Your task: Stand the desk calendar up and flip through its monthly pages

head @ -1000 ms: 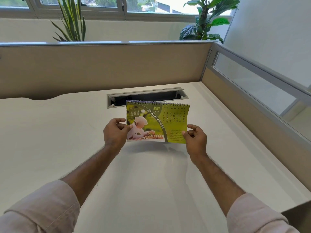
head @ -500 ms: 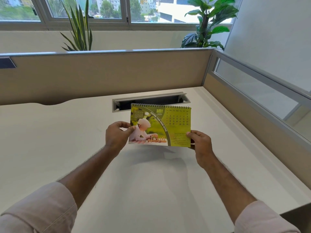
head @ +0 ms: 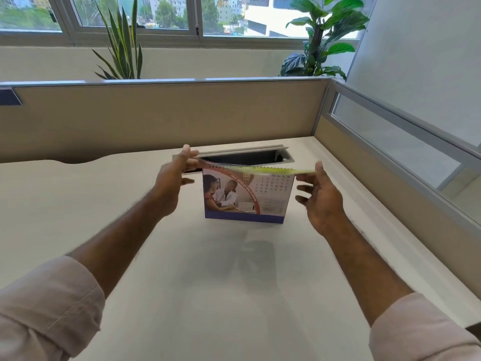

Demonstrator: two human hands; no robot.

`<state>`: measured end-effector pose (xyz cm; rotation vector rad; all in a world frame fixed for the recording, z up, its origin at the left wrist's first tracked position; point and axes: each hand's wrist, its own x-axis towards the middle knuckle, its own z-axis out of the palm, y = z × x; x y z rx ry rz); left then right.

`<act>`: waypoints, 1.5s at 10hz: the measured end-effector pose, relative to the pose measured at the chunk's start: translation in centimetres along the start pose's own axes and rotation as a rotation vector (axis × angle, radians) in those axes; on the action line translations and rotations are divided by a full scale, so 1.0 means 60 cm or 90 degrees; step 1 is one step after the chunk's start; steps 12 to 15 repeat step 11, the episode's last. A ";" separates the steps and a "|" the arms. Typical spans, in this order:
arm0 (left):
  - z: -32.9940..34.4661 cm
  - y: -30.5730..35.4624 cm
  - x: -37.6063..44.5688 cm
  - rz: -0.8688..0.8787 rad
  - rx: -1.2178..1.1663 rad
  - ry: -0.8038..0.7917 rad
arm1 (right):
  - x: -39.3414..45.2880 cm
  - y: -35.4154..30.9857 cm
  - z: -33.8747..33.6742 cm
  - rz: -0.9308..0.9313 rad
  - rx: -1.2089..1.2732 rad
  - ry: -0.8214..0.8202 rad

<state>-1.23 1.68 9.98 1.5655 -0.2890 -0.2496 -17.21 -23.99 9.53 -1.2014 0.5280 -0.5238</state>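
On the desk (head: 104,230), at centre and toward twelve o'clock from the person, one desk calendar (head: 246,199) stands upright, its June page facing the camera. One green page (head: 263,170) is lifted nearly edge-on above the spiral binding, so its print cannot be read. Two hands work it: the left hand (head: 173,183) pinches the page's corner at ten o'clock of the calendar; the right hand (head: 318,196), at three o'clock, has its fingers spread, one fingertip touching the page's edge. One cable slot (head: 260,156) lies behind, partly hidden. Two plants (head: 122,48) stand beyond the partition (head: 156,113), their pots concealed.
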 end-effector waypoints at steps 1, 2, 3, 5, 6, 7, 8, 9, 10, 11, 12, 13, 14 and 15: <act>0.006 0.012 0.021 0.001 0.014 -0.055 | 0.028 -0.019 0.008 -0.050 -0.088 0.009; 0.015 0.012 0.035 -0.002 0.048 -0.048 | 0.045 -0.030 0.011 -0.067 -0.129 0.008; 0.027 -0.020 0.055 0.020 0.074 0.001 | 0.067 -0.021 0.011 -0.059 -0.191 0.004; 0.033 -0.061 0.068 0.069 0.129 0.060 | 0.083 0.027 0.003 -0.051 -0.305 0.004; 0.029 -0.066 0.075 0.067 0.150 0.064 | 0.089 0.038 0.002 -0.059 -0.336 0.017; 0.027 -0.077 0.078 0.074 0.179 0.062 | 0.091 0.047 0.005 -0.071 -0.367 0.026; 0.026 -0.081 0.078 0.071 0.187 0.067 | 0.089 0.050 0.007 -0.076 -0.375 0.022; 0.027 -0.080 0.076 0.066 0.203 0.057 | 0.086 0.046 0.008 -0.070 -0.383 0.018; 0.028 -0.085 0.061 0.092 0.302 0.053 | 0.084 0.047 0.004 -0.094 -0.391 0.013; 0.027 -0.091 0.048 0.142 0.458 0.085 | 0.079 0.048 0.003 -0.148 -0.447 0.032; 0.027 -0.091 0.048 0.142 0.458 0.085 | 0.079 0.048 0.003 -0.148 -0.447 0.032; 0.027 -0.091 0.048 0.142 0.458 0.085 | 0.079 0.048 0.003 -0.148 -0.447 0.032; 0.027 -0.091 0.048 0.142 0.458 0.085 | 0.079 0.048 0.003 -0.148 -0.447 0.032; 0.027 -0.091 0.048 0.142 0.458 0.085 | 0.079 0.048 0.003 -0.148 -0.447 0.032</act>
